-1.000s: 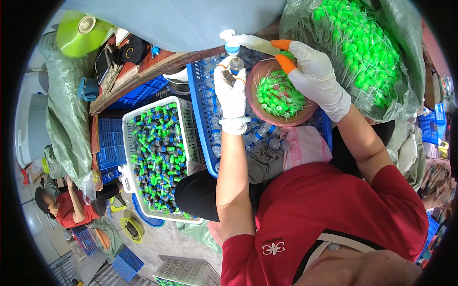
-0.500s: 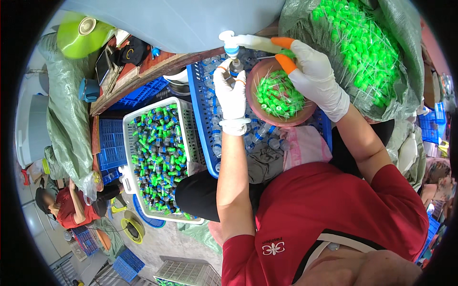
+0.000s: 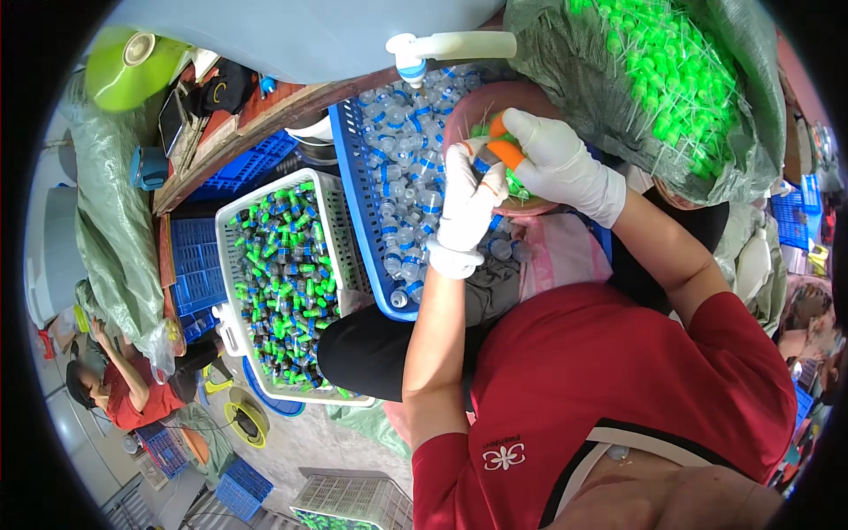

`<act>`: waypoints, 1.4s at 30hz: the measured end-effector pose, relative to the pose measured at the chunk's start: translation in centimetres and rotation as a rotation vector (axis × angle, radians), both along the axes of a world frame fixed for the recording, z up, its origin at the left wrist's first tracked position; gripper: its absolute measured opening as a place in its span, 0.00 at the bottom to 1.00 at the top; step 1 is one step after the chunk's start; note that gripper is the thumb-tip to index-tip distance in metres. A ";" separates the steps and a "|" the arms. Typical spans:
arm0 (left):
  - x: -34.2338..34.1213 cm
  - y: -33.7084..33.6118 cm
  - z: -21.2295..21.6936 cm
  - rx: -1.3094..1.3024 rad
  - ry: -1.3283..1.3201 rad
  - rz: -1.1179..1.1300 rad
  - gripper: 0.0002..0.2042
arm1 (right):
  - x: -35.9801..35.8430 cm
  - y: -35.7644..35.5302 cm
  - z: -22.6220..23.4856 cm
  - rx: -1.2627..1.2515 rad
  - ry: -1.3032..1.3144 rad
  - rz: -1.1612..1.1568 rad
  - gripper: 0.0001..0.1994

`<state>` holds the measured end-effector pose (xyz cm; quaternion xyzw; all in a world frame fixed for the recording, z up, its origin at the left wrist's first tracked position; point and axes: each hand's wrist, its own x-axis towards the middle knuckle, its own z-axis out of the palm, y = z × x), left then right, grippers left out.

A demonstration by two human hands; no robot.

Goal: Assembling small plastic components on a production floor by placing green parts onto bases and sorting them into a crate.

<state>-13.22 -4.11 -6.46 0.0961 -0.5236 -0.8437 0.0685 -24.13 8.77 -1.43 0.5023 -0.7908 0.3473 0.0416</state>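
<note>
My left hand [image 3: 470, 196], in a white glove, grips a small bottle [image 3: 482, 162] with dark contents and a blue band. My right hand [image 3: 565, 161], gloved with orange covers on thumb and forefinger, pinches at the bottle's top end; the green cap in that pinch is mostly hidden. Both hands meet over the left side of a pink bowl [image 3: 461, 109] of green caps with thin white stems. Beyond them, a white tap [image 3: 412, 62] with a blue ring and a long pale handle juts from a large grey-blue container [image 3: 318, 44].
A blue crate [image 3: 349, 163] of unfilled clear bottles lies under my hands. Left of it stands a white basket [image 3: 231, 265] of dark, green-capped bottles. At upper right, a grey-green sack [image 3: 565, 66] holds more green caps. A co-worker [image 3: 132, 389] sits at far left.
My left hand has brought the bottle away from under the tap, right and toward me. My right hand has left the tap handle and come down to the bottle's top. The view has shifted slightly.
</note>
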 end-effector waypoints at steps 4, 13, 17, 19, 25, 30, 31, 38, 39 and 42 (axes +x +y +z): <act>-0.2 1.9 -0.4 -0.710 0.146 0.241 0.19 | 0.1 0.7 -1.3 -0.117 -0.389 0.068 0.08; 1.2 2.3 -1.6 -1.065 0.250 0.234 0.20 | 1.2 3.8 -2.4 -0.097 -0.980 0.043 0.10; 3.0 2.7 -2.3 -1.115 0.273 0.156 0.20 | 0.5 5.4 -1.7 0.396 -0.716 0.114 0.11; 4.3 3.1 -2.8 -1.120 0.245 0.131 0.20 | 1.1 5.9 -2.3 0.346 -0.543 0.144 0.11; 6.3 3.2 -2.7 -0.971 0.232 -0.002 0.21 | 2.8 6.3 -3.6 0.418 -0.450 0.277 0.14; 7.8 0.6 -1.6 -1.281 0.076 0.190 0.18 | 3.4 3.6 -3.4 0.321 -0.559 0.291 0.18; 8.5 -1.6 -1.5 -1.480 0.028 0.263 0.19 | 3.1 2.7 -3.1 0.371 -0.503 0.220 0.18; 9.0 -7.1 -2.4 -1.774 -0.360 0.578 0.17 | -5.2 0.3 -14.0 0.484 -0.190 -0.190 0.14; 8.0 -7.2 -4.7 -1.698 -0.225 0.457 0.16 | -5.2 -0.3 -14.8 0.492 -0.141 -0.227 0.11; 4.9 -5.9 -12.0 -1.644 -0.341 0.320 0.20 | -4.7 -1.4 -15.2 0.510 -0.118 -0.253 0.12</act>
